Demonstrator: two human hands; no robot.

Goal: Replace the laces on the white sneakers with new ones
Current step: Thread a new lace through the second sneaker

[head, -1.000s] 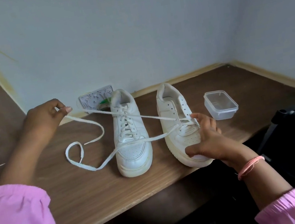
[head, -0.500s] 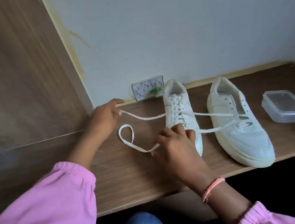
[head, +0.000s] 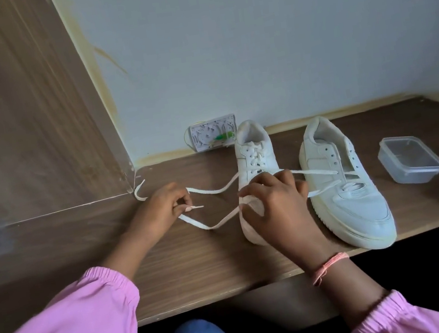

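My left hand (head: 166, 208) pinches the flat white lace (head: 210, 191) by its tip; my right hand (head: 273, 201) grasps its other strand. Pulling unevenly could drag it out of the unlaced white sneaker (head: 347, 188) on the right.

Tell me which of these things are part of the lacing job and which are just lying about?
Part of the job:
- loose lace
- right sneaker, barely laced
- left sneaker, already laced
- left hand and right hand, both on the lace

Lying about:
- clear plastic box
- white wall plate

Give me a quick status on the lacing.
Left hand pinches lace tip. Right hand holds lace over left sneaker. Right sneaker barely threaded. Nothing blocking.
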